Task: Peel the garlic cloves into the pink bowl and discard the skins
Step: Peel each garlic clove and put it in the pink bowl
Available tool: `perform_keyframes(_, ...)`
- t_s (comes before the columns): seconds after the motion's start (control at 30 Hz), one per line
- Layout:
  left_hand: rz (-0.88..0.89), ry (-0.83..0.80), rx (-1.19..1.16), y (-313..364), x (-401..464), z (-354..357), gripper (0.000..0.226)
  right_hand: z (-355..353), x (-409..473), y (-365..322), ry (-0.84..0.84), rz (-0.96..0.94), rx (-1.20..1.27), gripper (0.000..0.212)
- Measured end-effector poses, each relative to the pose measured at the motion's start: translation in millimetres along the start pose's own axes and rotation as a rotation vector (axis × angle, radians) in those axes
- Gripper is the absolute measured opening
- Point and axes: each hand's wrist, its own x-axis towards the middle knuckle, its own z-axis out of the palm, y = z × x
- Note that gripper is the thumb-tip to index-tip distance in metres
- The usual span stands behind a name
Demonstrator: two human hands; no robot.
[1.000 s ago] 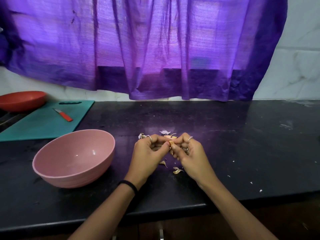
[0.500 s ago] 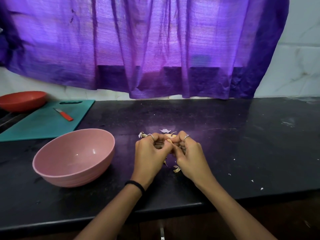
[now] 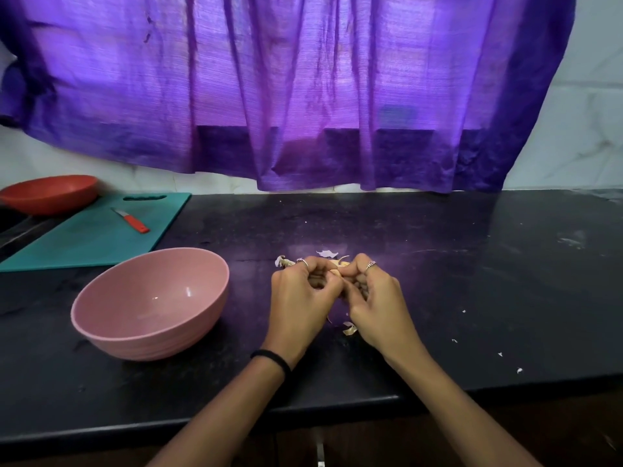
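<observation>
- Here, a small pale-yellow garlic clove [image 3: 334, 272] is pinched between the fingertips of both hands, held just above the black stone countertop [image 3: 472, 281].
- The left hand [image 3: 301, 298] is curled, thumb and fingers closed on the clove's left side; a silver ring [image 3: 302, 261] is worn on one finger and a black band [image 3: 271, 357] on the wrist.
- The right hand [image 3: 376, 299] is curled too, fingertips clamped on the clove's right side, touching the left hand's fingertips; a ring is seen on one finger.
- Most of the clove is hidden by the fingers; whether skin remains on it cannot be told.
- Loose papery garlic skins [image 3: 327, 253] are scattered on the countertop just beyond the hands, and one curled piece [image 3: 349, 328] lies beside the right hand's heel.
- Small white flecks [image 3: 500, 354] are spread to the right, well apart from the hands.
- A round pink bowl [image 3: 101, 326] is set on the countertop near the left hand, to its left, not touching it; no cloves are seen inside.
- A teal plastic cutting board [image 3: 84, 244] is placed behind the bowl, with a small red-handled knife [image 3: 131, 221] lying on it.
- A shallow orange-red bowl [image 3: 50, 193] is seen at the far left, overlapping the board's back corner.
- A purple fabric curtain [image 3: 303, 96] is hung behind the countertop.
</observation>
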Motion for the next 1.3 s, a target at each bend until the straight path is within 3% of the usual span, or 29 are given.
perform_keyframes(0.17, -0.009, 0.059, -0.043, -2.2, 3.2, -3.2, 0.029, 1.2, 0.2, -3.9, -0.016, 0.009, 0.011, 0.033)
perform_keyframes(0.4, -0.025, -0.048, -0.141, -14.0, 5.6, -0.9, 0.029, -3.9, 5.1, -7.9, -0.010, 0.196, 0.238, 0.016)
perform_keyframes(0.7, 0.032, -0.113, -0.157, -15.0, 5.7, -3.8, 0.018, -7.4, 2.4, -8.1, 0.002, 0.336, 0.451, 0.027)
perform_keyframes(0.87, 0.065, -0.145, -0.109, -16.5, 7.9, -4.2, 0.026, -7.8, 1.5, -9.0, -0.010, 0.344, 0.433, 0.030)
perform_keyframes(1.07, -0.009, -0.166, -0.207, -18.6, 8.2, -3.6, 0.018, -6.7, 2.4, -4.6, 0.081, 0.284, 0.334, 0.009)
perform_keyframes(1.3, -0.093, -0.265, -0.367, -17.4, 7.0, -3.2, 0.010, -8.1, 1.1, -3.3, 0.094, 0.264, 0.236, 0.019)
